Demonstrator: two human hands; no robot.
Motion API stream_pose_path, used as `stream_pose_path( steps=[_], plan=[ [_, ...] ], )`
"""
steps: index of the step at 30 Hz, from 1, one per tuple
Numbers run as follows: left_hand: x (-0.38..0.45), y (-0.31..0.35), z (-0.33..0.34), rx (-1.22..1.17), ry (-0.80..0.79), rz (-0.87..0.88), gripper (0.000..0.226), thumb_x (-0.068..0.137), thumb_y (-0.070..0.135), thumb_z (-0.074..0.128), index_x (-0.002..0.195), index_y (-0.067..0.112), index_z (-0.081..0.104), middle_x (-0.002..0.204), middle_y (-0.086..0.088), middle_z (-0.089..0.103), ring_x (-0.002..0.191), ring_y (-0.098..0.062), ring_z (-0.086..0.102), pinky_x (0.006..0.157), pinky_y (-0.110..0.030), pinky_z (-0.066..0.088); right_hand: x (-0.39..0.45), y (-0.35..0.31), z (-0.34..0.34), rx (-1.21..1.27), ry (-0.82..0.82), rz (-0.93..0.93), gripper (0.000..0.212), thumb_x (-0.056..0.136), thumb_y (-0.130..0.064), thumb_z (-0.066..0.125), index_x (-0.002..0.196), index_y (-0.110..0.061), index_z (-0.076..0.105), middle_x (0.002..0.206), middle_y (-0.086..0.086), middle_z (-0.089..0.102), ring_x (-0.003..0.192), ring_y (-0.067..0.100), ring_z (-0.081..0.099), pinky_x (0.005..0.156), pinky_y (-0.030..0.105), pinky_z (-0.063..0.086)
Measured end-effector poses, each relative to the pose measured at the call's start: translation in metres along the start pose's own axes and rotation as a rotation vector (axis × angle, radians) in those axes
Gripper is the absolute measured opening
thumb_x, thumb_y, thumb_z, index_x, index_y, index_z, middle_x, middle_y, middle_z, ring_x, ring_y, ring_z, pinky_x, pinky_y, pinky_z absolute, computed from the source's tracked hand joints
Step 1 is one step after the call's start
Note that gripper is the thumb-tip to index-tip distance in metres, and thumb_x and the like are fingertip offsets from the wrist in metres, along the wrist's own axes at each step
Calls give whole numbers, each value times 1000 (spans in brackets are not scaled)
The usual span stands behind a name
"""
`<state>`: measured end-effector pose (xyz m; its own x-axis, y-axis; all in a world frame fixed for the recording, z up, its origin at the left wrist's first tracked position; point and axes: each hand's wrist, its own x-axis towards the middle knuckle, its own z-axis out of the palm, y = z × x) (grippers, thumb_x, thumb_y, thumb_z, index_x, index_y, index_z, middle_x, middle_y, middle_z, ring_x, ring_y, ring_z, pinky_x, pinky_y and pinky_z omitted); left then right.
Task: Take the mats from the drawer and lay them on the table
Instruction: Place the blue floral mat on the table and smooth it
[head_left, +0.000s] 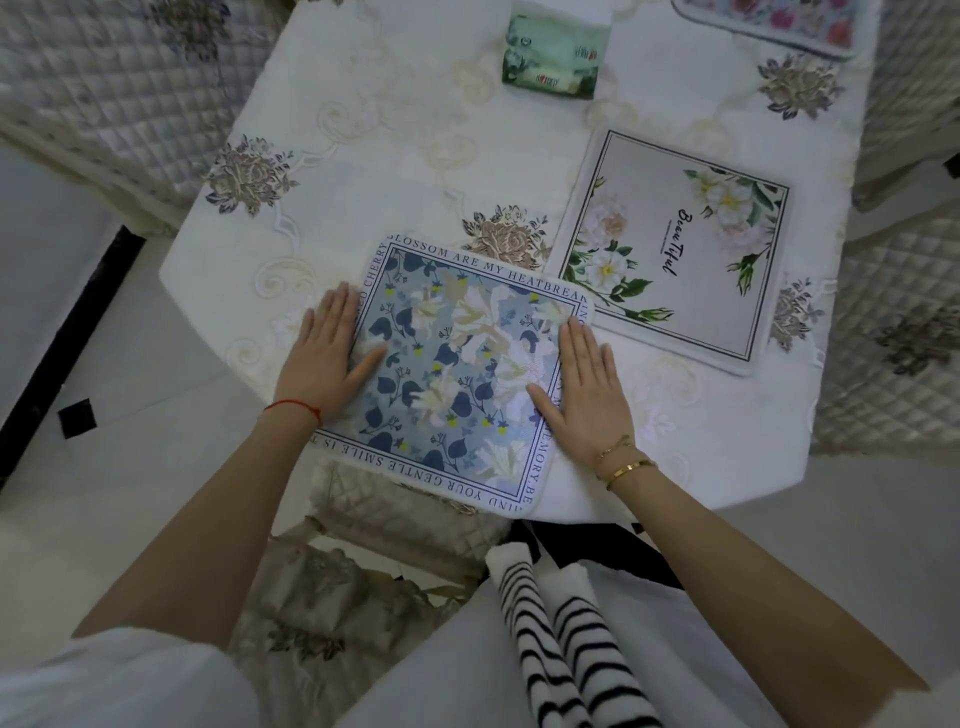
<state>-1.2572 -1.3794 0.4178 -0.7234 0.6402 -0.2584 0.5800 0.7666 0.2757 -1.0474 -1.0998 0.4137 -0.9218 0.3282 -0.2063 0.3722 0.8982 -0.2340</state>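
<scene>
Plainly, from the head camera: blue floral mat (457, 374) flat on the tabletop (395, 145), at the near edge, its near corner hanging slightly over that edge. Border lettering all around, white blooms and dark blue leaves in the middle.

Left hand (324, 358) at 9 o'clock of the mat, fingers straight and together, palm down, pressing its left border, part of the palm on the cloth beside it. Red string on that wrist.

Right hand (582, 395) at 3 o'clock of the mat, fingers straight and slightly spread, pressing flat on the right border. Gold bracelets on that wrist.

At 2 o'clock of the blue mat, just beside it, corners nearly touching: grey mat (675, 249) with white flowers and script lettering, lying flat. Further off, at 1 o'clock, at the frame's top edge: pink floral mat (779, 23), only partly in view.

At 12 o'clock, well apart from the blue mat: green tissue pack (553, 54) on the embroidered white cloth.

Quilted chair covers (104, 93) at both sides of the tabletop.
</scene>
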Motion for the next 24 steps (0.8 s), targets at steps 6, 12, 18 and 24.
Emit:
stream_pose_path(
  steps=[6, 12, 18, 24],
  plan=[
    [-48, 11, 14, -3, 45, 35, 73, 99, 54, 18, 154, 16, -10, 163, -2, -12, 149, -15, -14, 123, -35, -5, -16, -35, 2, 39, -28, -189, 78, 101, -54, 28, 155, -9, -5, 164, 7, -11, 151, 18, -13, 123, 40, -3],
    [-75, 22, 28, -4, 32, 58, 72, 100, 54, 19, 155, 16, -8, 163, -1, -12, 149, -13, -13, 123, -35, -2, -33, -64, 22, -13, -67, -213, 83, 99, -62, 25, 155, -9, -6, 164, 6, -10, 150, 17, -14, 123, 40, -1],
    [-93, 2, 27, -6, 32, -20, 73, 97, 58, 12, 154, 17, -9, 163, 2, -12, 149, -11, -13, 122, -32, -5, -51, -38, 20, -23, -52, -205, 82, 99, -60, 27, 155, -8, -4, 164, 7, -8, 151, 17, -11, 123, 40, 0],
    [-101, 22, 30, -12, 9, 48, 73, 98, 58, 14, 154, 16, -9, 162, -1, -12, 149, -13, -14, 122, -34, -5, -63, -50, 18, -7, -40, -210, 81, 100, -56, 30, 155, -7, -5, 164, 9, -10, 151, 19, -13, 123, 39, -5]
  ],
)
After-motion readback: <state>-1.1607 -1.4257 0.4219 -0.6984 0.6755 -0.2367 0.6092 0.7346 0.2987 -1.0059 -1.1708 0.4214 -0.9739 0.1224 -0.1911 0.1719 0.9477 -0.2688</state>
